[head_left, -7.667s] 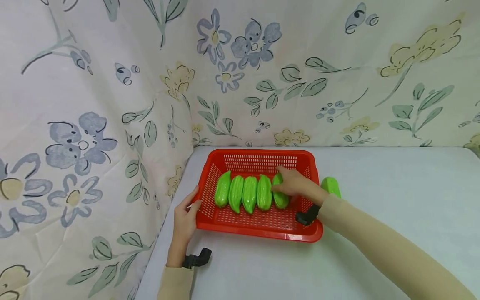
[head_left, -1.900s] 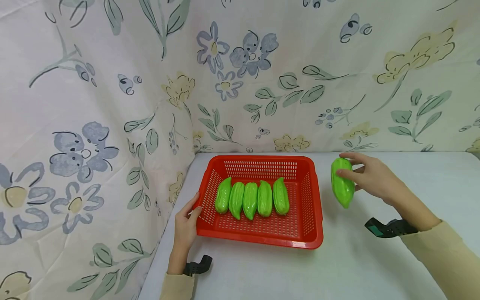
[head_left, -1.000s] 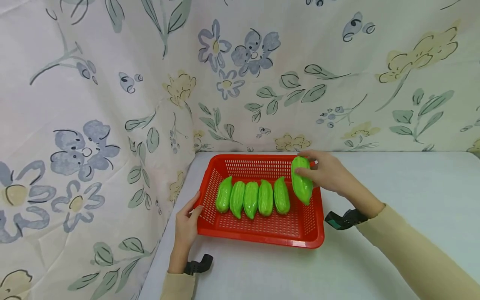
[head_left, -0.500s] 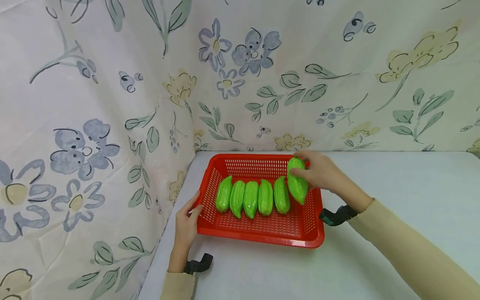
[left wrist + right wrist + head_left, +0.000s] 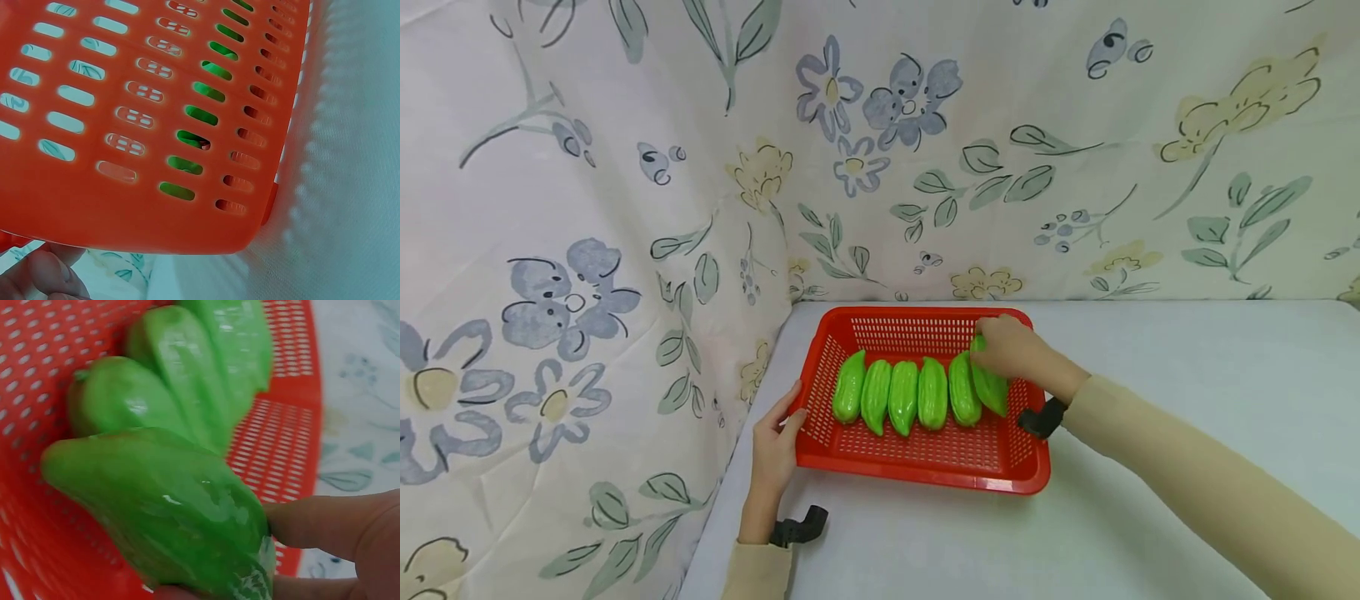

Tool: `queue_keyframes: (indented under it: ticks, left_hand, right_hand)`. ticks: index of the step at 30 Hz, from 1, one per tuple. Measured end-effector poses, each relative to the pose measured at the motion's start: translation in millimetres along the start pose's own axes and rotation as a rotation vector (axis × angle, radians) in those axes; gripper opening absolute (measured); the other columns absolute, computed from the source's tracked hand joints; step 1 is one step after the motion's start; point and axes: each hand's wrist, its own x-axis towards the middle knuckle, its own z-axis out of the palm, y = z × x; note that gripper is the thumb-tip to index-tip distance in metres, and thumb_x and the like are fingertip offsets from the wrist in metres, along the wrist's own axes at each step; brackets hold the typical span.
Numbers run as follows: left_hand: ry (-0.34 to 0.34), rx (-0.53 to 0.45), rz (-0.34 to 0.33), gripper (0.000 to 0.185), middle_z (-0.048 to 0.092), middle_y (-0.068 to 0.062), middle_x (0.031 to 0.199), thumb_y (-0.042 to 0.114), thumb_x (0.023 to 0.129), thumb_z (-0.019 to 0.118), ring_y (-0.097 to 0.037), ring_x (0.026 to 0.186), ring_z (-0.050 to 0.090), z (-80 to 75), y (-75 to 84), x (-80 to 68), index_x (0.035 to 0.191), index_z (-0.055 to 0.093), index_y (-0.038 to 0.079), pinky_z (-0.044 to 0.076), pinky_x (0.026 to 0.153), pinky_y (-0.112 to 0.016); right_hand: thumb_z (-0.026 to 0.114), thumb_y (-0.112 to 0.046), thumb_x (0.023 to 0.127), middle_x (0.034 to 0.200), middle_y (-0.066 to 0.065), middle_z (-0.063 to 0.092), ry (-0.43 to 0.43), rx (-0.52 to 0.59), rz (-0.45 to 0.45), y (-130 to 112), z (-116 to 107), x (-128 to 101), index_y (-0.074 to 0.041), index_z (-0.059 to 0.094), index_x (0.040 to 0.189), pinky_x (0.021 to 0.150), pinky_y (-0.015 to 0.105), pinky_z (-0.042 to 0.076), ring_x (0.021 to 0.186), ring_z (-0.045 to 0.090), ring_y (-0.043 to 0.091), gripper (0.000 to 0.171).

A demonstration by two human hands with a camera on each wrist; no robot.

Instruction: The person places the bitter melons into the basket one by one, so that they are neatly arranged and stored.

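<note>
Both hands are at the red basket (image 5: 925, 462) in the head view. Right hand (image 5: 1011, 354) curls its fingers over a green gourd (image 5: 992, 392), holding it low inside the basket at the right end of a row of 5 other gourds (image 5: 904, 396), just beside the nearest one. Left hand (image 5: 775, 446) rests against the basket's left front corner, thumb on the rim, fingers fairly straight. Basket sits on the white table (image 5: 1187, 375) in the corner of a floral cloth backdrop (image 5: 587, 208).

Left wrist view: the basket's slotted wall (image 5: 156, 112) fills the frame, green showing through the slots, with a fingertip (image 5: 47, 275) beneath its lower edge.

Right wrist view: fingers (image 5: 331, 525) pinch the gourd (image 5: 162, 500) at its near end, with other gourds (image 5: 187, 375) lying behind it on the basket's mesh floor (image 5: 37, 350).
</note>
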Motion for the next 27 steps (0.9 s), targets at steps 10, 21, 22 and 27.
queue_keyframes:
  ticks: [10, 21, 22, 27]
  left_hand:
    - [-0.004, 0.003, 0.019, 0.046, 0.059, -0.012, 0.15, 0.014, 0.106, 0.055, -0.044, 0.102, 0.071, 0.2, 1.0, -0.3, 0.152, 0.056, 0.021, 0.065, 0.075, -0.032]
    - [-0.005, 0.011, 0.02, 0.046, 0.059, -0.012, 0.15, 0.015, 0.107, 0.055, -0.043, 0.103, 0.071, -0.5, 0.4, -0.5, 0.152, 0.056, 0.023, 0.065, 0.075, -0.032]
    - [-0.005, 0.012, 0.018, 0.046, 0.059, -0.012, 0.15, 0.015, 0.107, 0.055, -0.043, 0.102, 0.071, -0.5, 0.4, -0.5, 0.152, 0.056, 0.023, 0.065, 0.075, -0.032]
    - [-0.012, 0.024, 0.008, 0.047, 0.059, -0.013, 0.149, 0.015, 0.107, 0.055, -0.042, 0.099, 0.072, -0.4, 0.4, -0.3, 0.153, 0.055, 0.023, 0.065, 0.073, -0.032]
  right_hand:
    - [0.072, -0.016, 0.089, 0.096, 0.016, 0.066, -0.069, -0.146, 0.037, -6.2, 9.1, 1.0, 0.005, 0.067, 0.111, 0.065, 0.03, 0.056, 0.088, 0.057, 0.026, 0.03]
    - [0.073, -0.018, 0.09, 0.106, 0.018, 0.068, -0.073, -0.093, 0.018, -7.4, 5.7, -3.8, 0.005, 0.067, 0.119, 0.072, 0.034, 0.057, 0.096, 0.057, 0.029, 0.038]
    - [0.072, -0.018, 0.09, 0.111, 0.019, 0.069, -0.062, -0.086, 0.009, -6.6, 4.8, -4.8, 0.006, 0.067, 0.122, 0.078, 0.037, 0.059, 0.099, 0.059, 0.03, 0.04]
    - [0.071, -0.023, 0.095, 0.135, 0.025, 0.066, 0.014, -0.041, -0.048, -4.4, -4.1, -13.1, 0.006, 0.062, 0.137, 0.102, 0.055, 0.055, 0.118, 0.062, 0.036, 0.052]
